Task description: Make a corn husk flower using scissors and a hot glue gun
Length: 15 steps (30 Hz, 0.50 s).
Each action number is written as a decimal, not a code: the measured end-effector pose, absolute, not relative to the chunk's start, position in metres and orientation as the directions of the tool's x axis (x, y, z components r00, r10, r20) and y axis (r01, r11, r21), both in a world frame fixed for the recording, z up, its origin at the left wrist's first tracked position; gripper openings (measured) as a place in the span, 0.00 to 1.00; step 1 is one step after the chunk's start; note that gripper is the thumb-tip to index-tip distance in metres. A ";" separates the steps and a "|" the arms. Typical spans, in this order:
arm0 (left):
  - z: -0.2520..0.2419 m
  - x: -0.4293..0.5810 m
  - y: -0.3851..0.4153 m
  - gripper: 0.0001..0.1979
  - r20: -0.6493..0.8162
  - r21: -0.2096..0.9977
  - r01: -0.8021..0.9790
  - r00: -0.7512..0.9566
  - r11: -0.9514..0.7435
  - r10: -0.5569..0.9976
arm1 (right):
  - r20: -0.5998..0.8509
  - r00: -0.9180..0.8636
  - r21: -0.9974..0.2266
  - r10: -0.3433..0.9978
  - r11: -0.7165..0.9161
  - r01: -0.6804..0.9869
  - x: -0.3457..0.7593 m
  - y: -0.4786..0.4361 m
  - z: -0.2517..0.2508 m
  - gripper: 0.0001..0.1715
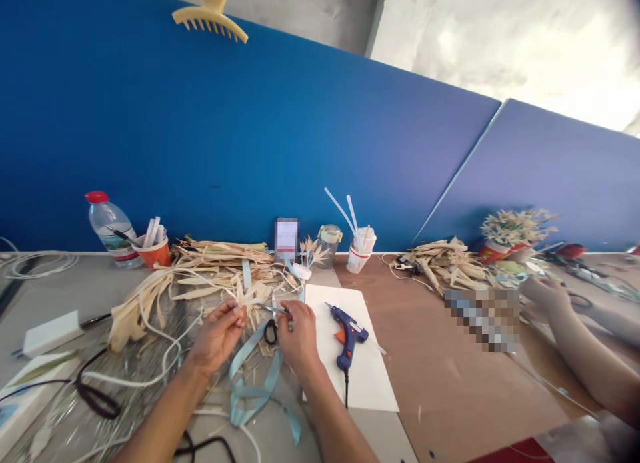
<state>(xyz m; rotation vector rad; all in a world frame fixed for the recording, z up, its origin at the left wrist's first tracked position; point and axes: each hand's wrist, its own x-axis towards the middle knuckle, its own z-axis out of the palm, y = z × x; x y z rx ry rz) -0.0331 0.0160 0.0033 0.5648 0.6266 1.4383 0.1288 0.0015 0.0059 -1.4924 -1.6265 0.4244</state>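
My left hand (pixel 219 334) pinches a small pale strip of dried husk (pixel 249 297) between thumb and fingers. My right hand (pixel 299 334) is closed on a pair of black-handled scissors (pixel 271 320), whose blades point left toward the husk piece. A light blue ribbon (pixel 253 376) loops on the table under and below both hands. A pile of dried husk strips (pixel 210 270) lies just beyond my hands.
A blue glue gun (pixel 349 334) rests on a white sheet (pixel 350 356) to the right. A water bottle (pixel 109 227), an orange cup (pixel 153 250) and a white cup of glue sticks (pixel 361 250) stand by the blue partition. Another person's arm (pixel 575 343) works at far right.
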 end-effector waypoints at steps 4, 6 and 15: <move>0.003 -0.036 0.018 0.09 -0.051 0.680 -0.732 0.023 0.051 0.998 | 0.385 0.101 -0.752 0.917 0.249 0.611 0.133 0.001 0.013 0.15; 0.003 -0.037 0.019 0.09 -0.052 0.669 -0.742 0.015 0.046 0.999 | 0.406 0.130 -0.780 0.905 0.268 0.566 0.139 -0.002 0.023 0.17; 0.004 -0.034 0.018 0.11 -0.087 0.630 -0.774 0.019 0.070 0.996 | 0.213 0.203 -0.774 0.956 0.039 0.632 0.222 -0.048 0.060 0.17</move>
